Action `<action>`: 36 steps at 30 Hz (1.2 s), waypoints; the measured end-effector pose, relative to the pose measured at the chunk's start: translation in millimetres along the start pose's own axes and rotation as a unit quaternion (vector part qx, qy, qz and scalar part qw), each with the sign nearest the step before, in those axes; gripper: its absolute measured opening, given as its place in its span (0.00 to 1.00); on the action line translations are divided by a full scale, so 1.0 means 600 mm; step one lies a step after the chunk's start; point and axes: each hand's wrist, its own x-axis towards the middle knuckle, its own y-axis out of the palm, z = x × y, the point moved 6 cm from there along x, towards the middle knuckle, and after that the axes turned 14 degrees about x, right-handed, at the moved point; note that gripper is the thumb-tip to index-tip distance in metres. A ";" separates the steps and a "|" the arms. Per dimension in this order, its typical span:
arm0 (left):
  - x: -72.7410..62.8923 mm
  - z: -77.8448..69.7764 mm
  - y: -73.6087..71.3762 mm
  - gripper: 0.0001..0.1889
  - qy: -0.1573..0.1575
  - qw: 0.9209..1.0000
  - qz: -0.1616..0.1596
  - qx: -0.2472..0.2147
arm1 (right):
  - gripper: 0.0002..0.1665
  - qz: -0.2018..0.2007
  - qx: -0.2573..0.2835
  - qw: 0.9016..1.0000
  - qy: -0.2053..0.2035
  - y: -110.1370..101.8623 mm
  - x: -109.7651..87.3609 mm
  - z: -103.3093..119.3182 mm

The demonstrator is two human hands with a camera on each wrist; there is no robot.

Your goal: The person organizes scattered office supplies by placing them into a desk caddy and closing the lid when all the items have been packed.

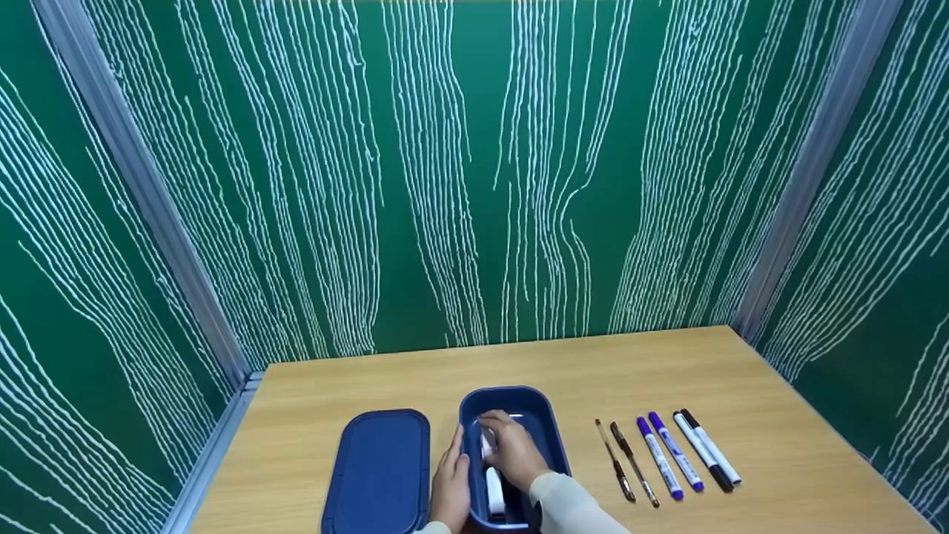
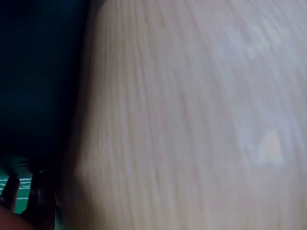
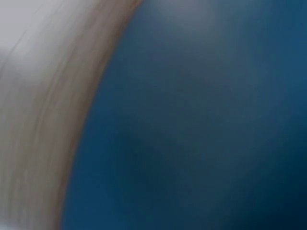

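A dark blue open box (image 1: 549, 426) stands on the table, long side pointing away from me. My right hand (image 1: 517, 450) reaches down into it, fingers and thumb pinching a small whitish block (image 1: 488, 443) near the left inner wall. Closer to me in the box lies a white oblong object (image 1: 494, 491) with a dark end. My left hand (image 1: 451, 486) rests along the box's outer left side, fingers extended. In the left wrist view a dark surface (image 2: 38, 86) fills the left edge, with fingers (image 2: 41, 201) below it. Blurred blue (image 3: 192, 120) fills most of the right wrist view.
The matching blue lid (image 1: 382, 467) lies flat to the left of the box. On its right, two slim pens (image 1: 621, 460), two purple-capped markers (image 1: 671, 454) and two black-and-white markers (image 1: 708, 449) lie in a row on the wooden table (image 1: 311, 386). Green panels (image 1: 482, 222) enclose the table.
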 end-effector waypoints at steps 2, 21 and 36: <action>0.001 0.000 0.000 0.27 -0.001 1.000 0.001 0.000 | 0.32 0.006 0.004 1.000 0.009 0.001 0.000 -0.002; 0.001 0.003 0.003 0.26 -0.014 1.000 0.001 -0.006 | 0.30 0.011 0.034 0.999 0.006 -0.001 -0.005 -0.003; -0.004 -0.006 -0.001 0.27 0.007 1.000 -0.009 0.007 | 0.25 0.006 0.005 0.999 0.052 -0.022 -0.002 0.007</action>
